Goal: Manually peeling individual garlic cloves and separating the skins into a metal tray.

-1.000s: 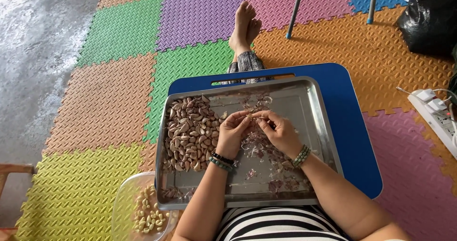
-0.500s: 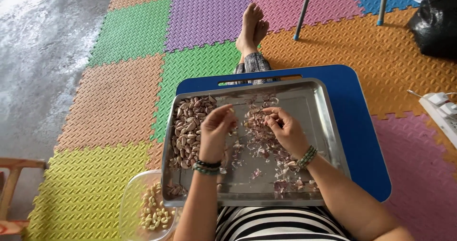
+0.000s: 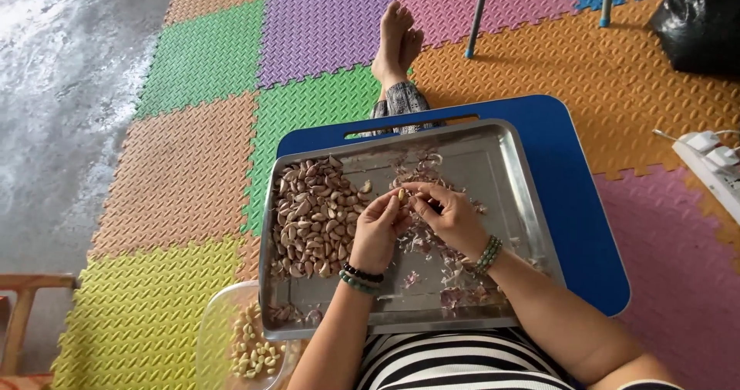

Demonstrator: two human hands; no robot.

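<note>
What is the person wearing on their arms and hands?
Both arms are bare, with no sleeves or gloves. The left hand has two bead bracelets at the wrist, one black and one green. The right hand has green bead bracelets at its wrist. No rings can be made out.

Silver steel tray (image 3: 505,174) sat on blue lap table (image 3: 574,205). Brownish-purple unpeeled cloves (image 3: 312,216), pale peeled cloves (image 3: 250,351) in clear bowl (image 3: 212,336). Foam mats (image 3: 200,62) multicoloured, embossed. Shirt (image 3: 455,363) black-white striped. Black bag (image 3: 701,20).
</note>
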